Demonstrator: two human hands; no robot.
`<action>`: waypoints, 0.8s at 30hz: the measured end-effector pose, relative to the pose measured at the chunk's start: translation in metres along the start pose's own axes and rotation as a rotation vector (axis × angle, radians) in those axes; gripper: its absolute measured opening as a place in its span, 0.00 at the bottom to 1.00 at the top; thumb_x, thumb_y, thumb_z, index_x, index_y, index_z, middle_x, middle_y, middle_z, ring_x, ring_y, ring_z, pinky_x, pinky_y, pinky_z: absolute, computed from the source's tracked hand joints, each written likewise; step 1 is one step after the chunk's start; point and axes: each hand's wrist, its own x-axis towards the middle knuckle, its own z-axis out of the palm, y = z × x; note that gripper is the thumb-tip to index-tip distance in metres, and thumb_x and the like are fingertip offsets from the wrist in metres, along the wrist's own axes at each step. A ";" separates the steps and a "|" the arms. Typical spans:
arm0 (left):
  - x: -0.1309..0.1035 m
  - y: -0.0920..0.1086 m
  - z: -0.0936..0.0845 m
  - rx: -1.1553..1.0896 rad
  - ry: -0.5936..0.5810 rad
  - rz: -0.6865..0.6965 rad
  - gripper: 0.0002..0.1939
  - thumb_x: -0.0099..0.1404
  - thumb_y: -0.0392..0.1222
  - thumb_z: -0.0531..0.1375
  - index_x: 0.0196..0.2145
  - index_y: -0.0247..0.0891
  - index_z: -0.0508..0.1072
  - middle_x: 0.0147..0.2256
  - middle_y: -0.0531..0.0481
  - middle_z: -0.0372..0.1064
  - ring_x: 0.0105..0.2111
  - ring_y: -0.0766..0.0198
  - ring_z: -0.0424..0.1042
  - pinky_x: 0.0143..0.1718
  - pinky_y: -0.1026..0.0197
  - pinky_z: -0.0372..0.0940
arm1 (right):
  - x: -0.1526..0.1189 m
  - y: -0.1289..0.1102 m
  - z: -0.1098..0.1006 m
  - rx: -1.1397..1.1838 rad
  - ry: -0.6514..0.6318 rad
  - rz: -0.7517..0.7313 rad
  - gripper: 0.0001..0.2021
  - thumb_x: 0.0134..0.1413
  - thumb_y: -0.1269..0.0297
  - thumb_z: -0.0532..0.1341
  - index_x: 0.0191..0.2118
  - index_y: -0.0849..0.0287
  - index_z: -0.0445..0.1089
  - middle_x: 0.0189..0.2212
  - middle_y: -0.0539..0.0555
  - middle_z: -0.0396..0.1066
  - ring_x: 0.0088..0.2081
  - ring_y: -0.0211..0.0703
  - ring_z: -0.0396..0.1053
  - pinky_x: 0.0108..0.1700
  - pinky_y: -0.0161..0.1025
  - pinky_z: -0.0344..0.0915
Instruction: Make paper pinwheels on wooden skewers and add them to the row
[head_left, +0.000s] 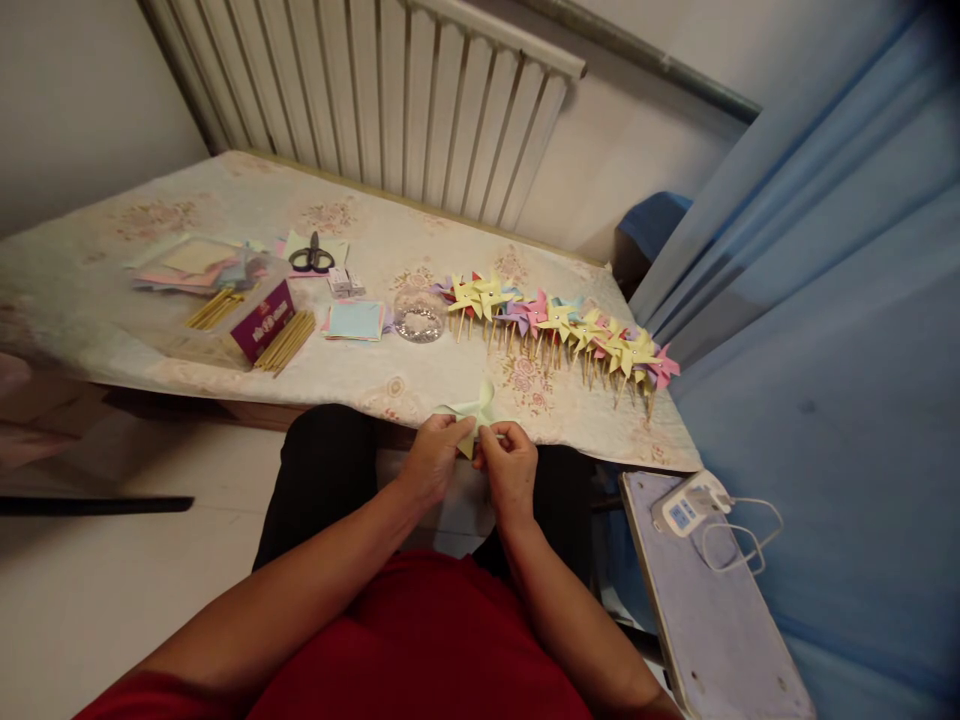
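While the left hand (433, 458) and right hand (513, 478) pinch a green pinwheel (484, 402) in their fingers by the surface (352, 378), many pinwheels on sticks (559, 318) look done. The green one seems part made; loose sticks (286, 343) and paper squares (355, 320) are left.

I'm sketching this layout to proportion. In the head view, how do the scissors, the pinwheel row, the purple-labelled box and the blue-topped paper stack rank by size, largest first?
1. Pinwheel row
2. Purple-labelled box
3. Blue-topped paper stack
4. Scissors
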 end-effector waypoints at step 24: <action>-0.002 0.001 -0.003 0.048 0.031 0.013 0.12 0.48 0.44 0.66 0.22 0.36 0.67 0.19 0.56 0.65 0.20 0.69 0.63 0.24 0.64 0.57 | 0.002 0.001 -0.002 -0.025 -0.039 0.024 0.09 0.50 0.57 0.64 0.26 0.57 0.68 0.15 0.44 0.66 0.17 0.36 0.63 0.22 0.31 0.56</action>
